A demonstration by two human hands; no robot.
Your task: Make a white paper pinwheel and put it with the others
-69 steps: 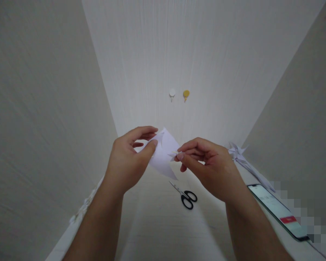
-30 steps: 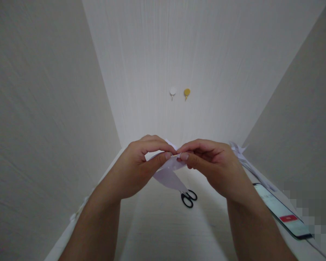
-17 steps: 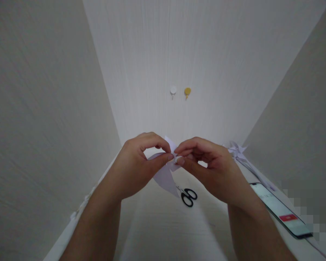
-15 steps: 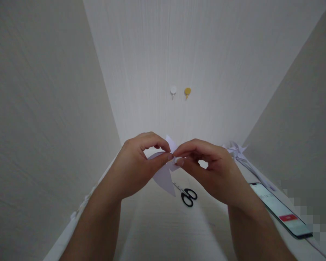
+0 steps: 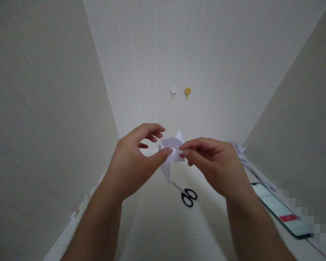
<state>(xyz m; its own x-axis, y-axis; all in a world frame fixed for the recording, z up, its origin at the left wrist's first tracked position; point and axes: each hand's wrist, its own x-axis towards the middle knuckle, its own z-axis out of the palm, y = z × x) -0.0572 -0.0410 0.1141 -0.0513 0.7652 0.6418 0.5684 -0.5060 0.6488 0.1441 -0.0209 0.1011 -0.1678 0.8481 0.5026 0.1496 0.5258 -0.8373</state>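
Note:
A small folded white paper piece (image 5: 170,148) hangs in the air in front of me, with pointed flaps up and down. My right hand (image 5: 213,165) pinches its right side between thumb and forefinger. My left hand (image 5: 134,159) sits just left of it with curled fingers spread apart; its thumb tip touches the paper's lower left edge. Both hands hover above a white tabletop (image 5: 163,228).
Black-handled scissors (image 5: 187,194) lie on the tabletop below the hands. A phone (image 5: 281,212) with a lit screen lies at the right, and folded white paper shapes (image 5: 241,154) sit behind it. Two round hooks, white (image 5: 174,90) and yellow (image 5: 187,91), are on the far wall.
My left hand has let go of its pinch and its fingers have spread apart. The paper has turned and risen slightly, held by the right hand's pinch.

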